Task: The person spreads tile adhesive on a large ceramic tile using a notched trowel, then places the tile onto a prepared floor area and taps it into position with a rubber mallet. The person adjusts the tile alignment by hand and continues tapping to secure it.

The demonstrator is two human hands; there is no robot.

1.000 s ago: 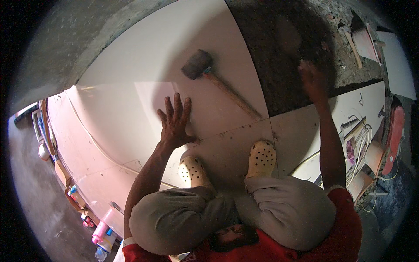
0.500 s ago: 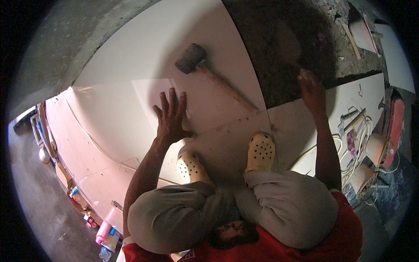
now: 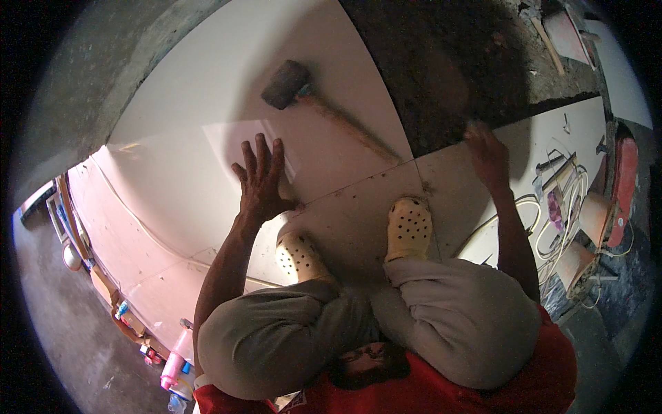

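My left hand (image 3: 259, 185) rests on a large pale floor tile (image 3: 331, 62), fingers spread. Just beyond it lies a rubber mallet (image 3: 287, 84), its black head up left and its wooden handle slanting down right. My right hand (image 3: 487, 153) is closed at the edge of a dark patch of bare rough ground (image 3: 414, 62) beside the tile. It grips what looks like a trowel (image 3: 447, 86); the blade is dim and blurred in the shadow over the ground. Most of the handle is hidden by my fingers.
My feet in cream clogs (image 3: 409, 229) stand on neighbouring tiles. At right lie a coiled pale cable (image 3: 552, 259), tools and a red case (image 3: 624, 190). A grey wall (image 3: 83, 90) bounds the left. A pink bottle (image 3: 174, 369) and other items line the lower left edge.
The whole view has shifted slightly. My right hand has drawn back a little toward me along the bare ground's edge. My left hand stays spread on the tile; the mallet lies still.
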